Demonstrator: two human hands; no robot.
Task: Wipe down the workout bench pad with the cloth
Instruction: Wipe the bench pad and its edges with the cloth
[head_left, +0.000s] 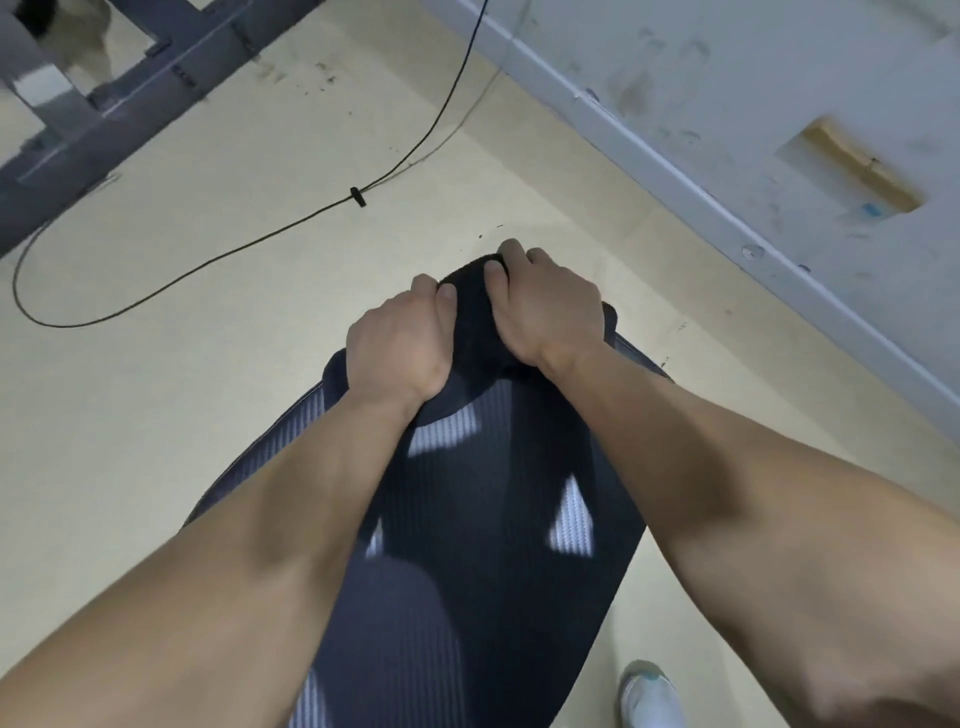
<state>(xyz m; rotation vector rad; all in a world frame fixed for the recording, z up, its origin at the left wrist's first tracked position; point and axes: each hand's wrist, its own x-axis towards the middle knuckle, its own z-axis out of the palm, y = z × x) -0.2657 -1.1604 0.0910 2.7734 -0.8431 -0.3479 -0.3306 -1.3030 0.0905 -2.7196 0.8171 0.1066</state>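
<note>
Both my hands are on the dark cloth (470, 317) at the middle of the frame, where it drapes over the far end of the bench pad (483, 519). My left hand (397, 345) has its grip closed on the cloth's left part, fingers curled over the far edge and thumb pressed against the fabric. My right hand (543, 306) sits just beside it, its grip likewise closed, fingertips hooked over the top of the bunched cloth and thumb on its near face. The pad, dark with fine ribbing and pale patches of reflected light, runs from the hands down to the bottom of the frame between my forearms. A black cable (291, 226) loops across the beige floor (156, 415) at upper left. A pale shoe (652, 699) shows at lower right, and a grey wall panel (753, 104) fills the upper right.
</note>
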